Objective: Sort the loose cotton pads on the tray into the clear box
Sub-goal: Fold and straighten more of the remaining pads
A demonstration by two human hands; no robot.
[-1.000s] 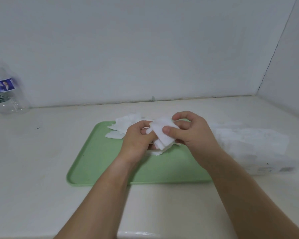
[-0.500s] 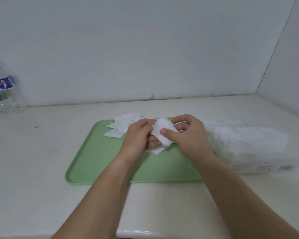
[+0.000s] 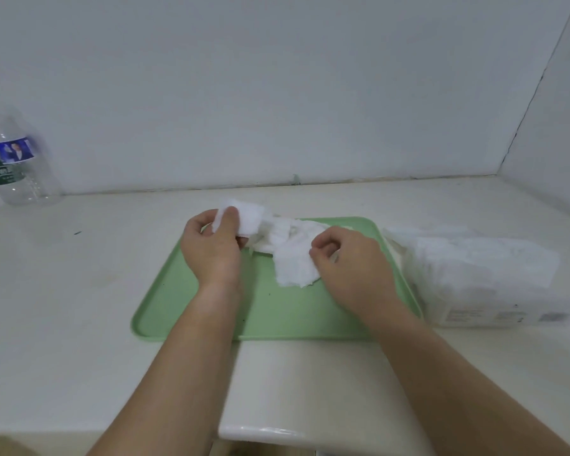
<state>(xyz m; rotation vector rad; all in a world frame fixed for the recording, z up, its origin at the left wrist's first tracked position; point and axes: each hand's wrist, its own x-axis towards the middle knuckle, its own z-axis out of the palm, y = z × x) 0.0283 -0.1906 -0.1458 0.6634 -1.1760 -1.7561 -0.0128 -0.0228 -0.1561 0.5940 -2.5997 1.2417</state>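
Centre of frame: the left hand [image 3: 211,255] grips a small stack of pads [image 3: 249,218] between thumb and fingers over the upper-left corner of the tray [image 3: 165,307]. The right hand [image 3: 352,271], fingers curled, pinches the edge of the loose cotton pads [image 3: 293,264] heaped on the tray's upper half. The pads appear light, soft and prone to peeling apart, so a pinch across the full thickness suits them. The clear box [image 3: 474,274], well filled, lies just beside the tray's right rim, a short open path. A water bottle [image 3: 17,169] stands far left.
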